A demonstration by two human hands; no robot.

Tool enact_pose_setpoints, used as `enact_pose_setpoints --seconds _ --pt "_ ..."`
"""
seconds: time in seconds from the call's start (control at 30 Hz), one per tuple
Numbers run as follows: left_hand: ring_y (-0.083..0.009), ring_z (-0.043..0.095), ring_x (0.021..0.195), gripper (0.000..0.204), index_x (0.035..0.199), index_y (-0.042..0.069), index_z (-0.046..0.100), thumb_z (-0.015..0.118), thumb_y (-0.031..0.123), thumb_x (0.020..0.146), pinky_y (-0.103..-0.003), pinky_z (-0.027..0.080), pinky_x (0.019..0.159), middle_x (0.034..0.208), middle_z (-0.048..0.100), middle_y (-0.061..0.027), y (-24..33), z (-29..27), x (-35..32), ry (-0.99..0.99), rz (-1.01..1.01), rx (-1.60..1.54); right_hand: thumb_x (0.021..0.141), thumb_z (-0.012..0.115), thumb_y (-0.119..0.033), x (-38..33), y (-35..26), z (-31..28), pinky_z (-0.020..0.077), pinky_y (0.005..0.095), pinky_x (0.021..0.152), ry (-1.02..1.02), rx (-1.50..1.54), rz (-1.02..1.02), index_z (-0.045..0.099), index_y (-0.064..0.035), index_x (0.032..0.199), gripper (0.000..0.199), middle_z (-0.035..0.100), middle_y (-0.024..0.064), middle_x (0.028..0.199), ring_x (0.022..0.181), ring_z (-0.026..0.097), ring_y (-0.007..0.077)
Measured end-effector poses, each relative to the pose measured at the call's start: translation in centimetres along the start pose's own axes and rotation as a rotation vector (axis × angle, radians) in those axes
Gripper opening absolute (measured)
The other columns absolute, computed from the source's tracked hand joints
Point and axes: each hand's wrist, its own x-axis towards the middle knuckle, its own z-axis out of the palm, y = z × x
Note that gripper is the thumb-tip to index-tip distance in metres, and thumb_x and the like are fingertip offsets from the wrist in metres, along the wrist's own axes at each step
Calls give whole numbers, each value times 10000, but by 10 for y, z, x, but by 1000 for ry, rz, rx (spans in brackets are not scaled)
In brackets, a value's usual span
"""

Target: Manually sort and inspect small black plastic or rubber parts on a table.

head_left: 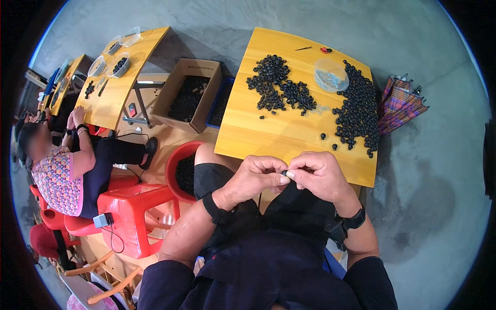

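Observation:
Over my lap, just off the near edge of the wooden table, both hands meet fingertip to fingertip. A small black part is pinched between them, mostly hidden by the fingers. My left hand grips it with thumb and forefinger, and my right hand pinches at it from the other side. On the tabletop lie a left heap of small black parts and a wider right spread of rounded black parts. Between them stand a clear round tub with small shiny metal pieces and a few loose metal pieces.
A red-and-black item and a thin dark tool lie at the table's far edge. A plaid umbrella leans right. Leftward are a red bucket, a cardboard box, a red stool and a seated co-worker.

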Motion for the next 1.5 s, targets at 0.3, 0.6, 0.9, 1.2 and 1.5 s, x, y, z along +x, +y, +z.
enact_pose_setpoints --seconds 0.3,0.6,0.9,1.2,1.5 --pt "-117 642 680 132 994 -29 634 637 17 871 -226 534 622 873 659 -62 4 -10 2 9 17 -47 790 684 -39 14 6 4 471 293 532 52 -422 -522 691 -35 882 93 621 84 709 606 609 199" --pt "-126 641 738 130 994 -15 642 640 10 866 -257 542 691 874 653 -41 5 -14 0 47 43 -103 832 580 -56 99 83 -48 480 337 591 381 -443 -100 632 4 851 82 624 158 745 675 618 289" --pt "-92 599 749 100 978 -3 646 636 26 883 -229 509 698 827 634 -27 12 -17 -4 48 38 -134 801 570 -77 155 117 -77 484 479 719 414 -944 -96 621 -21 825 79 629 201 817 822 607 392" --pt "-84 603 770 105 980 -9 646 636 5 876 -225 512 718 851 636 -19 13 -21 -3 42 0 -127 805 595 -143 165 120 -69 495 470 716 375 -1046 19 631 -38 807 111 634 186 811 812 622 369" --pt "-146 646 826 148 1008 -24 634 633 -14 861 -280 561 745 967 663 -100 32 -24 2 84 87 -121 799 623 -124 155 110 -63 508 403 628 455 -884 -108 630 -25 800 99 643 156 779 699 632 330"
